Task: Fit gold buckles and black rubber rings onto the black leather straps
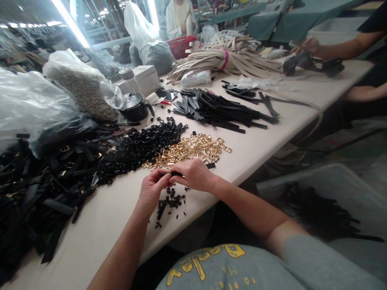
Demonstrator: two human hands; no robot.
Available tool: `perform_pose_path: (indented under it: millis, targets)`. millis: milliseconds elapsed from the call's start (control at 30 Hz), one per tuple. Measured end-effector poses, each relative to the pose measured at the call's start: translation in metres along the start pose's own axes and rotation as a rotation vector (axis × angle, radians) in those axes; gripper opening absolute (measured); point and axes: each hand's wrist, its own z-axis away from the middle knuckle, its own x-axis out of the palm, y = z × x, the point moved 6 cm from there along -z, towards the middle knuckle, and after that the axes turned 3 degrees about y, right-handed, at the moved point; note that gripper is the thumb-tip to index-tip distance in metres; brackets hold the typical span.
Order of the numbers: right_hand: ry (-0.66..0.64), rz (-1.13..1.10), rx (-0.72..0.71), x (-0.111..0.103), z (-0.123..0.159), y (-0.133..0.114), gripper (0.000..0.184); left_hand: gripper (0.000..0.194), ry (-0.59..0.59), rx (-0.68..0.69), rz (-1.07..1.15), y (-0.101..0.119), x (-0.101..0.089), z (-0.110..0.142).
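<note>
Both hands meet over the table in front of me, pinching a short black strap (173, 173) between them. My left hand (152, 188) grips one end between thumb and fingers. From the other side my right hand (195, 175) holds the strap, and a black strap end (211, 165) shows beyond that hand. Whether a buckle is on the strap is hidden by the fingers. Just behind the hands lies a heap of gold buckles (193, 149), beside a pile of black loops (145, 141). Small black pieces (172, 199) are scattered on the table below the hands.
A bundle of black straps (217, 108) lies farther back, near beige strips (229, 56) tied with a pink band. Finished-looking black straps with buckles (51, 189) heap at left. A black pot (133, 106) stands behind the loops. Another person's hand (311, 47) works at far right.
</note>
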Motion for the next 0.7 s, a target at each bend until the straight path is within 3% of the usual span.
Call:
perform_pose_path:
  millis: [267, 433, 600, 700]
  targets:
    - [-0.199, 0.003, 0.15, -0.01, 0.004, 0.01, 0.029, 0.031, -0.002, 0.004, -0.036, -0.001, -0.003, 0.001]
    - [-0.191, -0.038, 0.145, -0.007, 0.003, 0.01, 0.024, 0.035, 0.02, -0.02, -0.071, 0.001, -0.011, -0.004]
    - [-0.094, -0.057, 0.179, -0.004, -0.001, 0.019, 0.02, 0.038, 0.209, 0.069, -0.114, 0.016, -0.05, -0.006]
    - [0.004, -0.082, 0.257, -0.008, -0.001, 0.034, 0.02, 0.038, 0.281, 0.135, -0.313, 0.026, -0.073, -0.008]
